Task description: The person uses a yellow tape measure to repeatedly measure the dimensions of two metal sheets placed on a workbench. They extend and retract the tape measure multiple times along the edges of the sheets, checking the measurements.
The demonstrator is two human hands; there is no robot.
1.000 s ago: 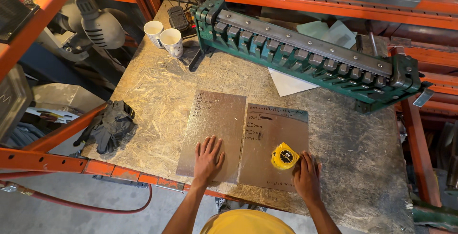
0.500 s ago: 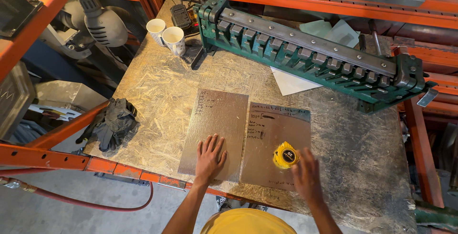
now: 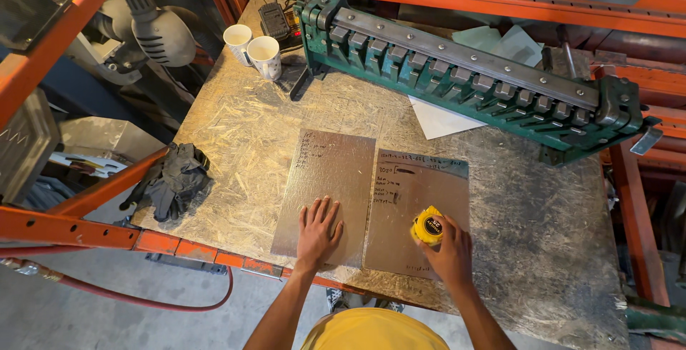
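Two thin grey metal sheets lie side by side on a chipboard bench (image 3: 236, 136). My left hand (image 3: 317, 230) presses flat, fingers spread, on the near end of the left sheet (image 3: 325, 178). The right sheet (image 3: 418, 200) carries handwritten marks along its far end. A yellow tape measure (image 3: 429, 226) rests on the right sheet near its front edge, and my right hand (image 3: 449, 251) grips it from the near side.
A long green sheet-metal brake (image 3: 464, 82) runs diagonally across the back of the bench. Two white cups (image 3: 254, 46) stand at the far left corner. Dark gloves (image 3: 171, 178) hang at the left edge. Orange rack beams frame the bench, and a red hose (image 3: 143, 298) lies on the floor.
My right hand has closed around the yellow tape measure, which it was only touching before. My left hand stays flat on the left sheet.
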